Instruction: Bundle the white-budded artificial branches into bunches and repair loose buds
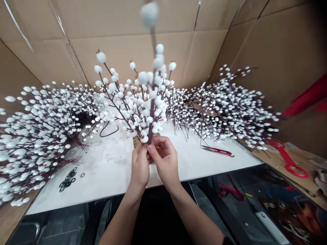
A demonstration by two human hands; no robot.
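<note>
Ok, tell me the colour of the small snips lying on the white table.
Red handles, on the snips right of the hands; head view shows it best.

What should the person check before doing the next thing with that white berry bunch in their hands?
1. Both hands on the stems: ok. The left hand and the right hand pinch the base of the white berry bunch.
2. Bunch upright: ok, branches fan upward.
3. Stems tied together: cannot tell, the fingers hide the base.
4. Black rubber rings within reach: ok, on the white table at left.
5. Red snips apart from the hands: ok, lying to the right.
</note>
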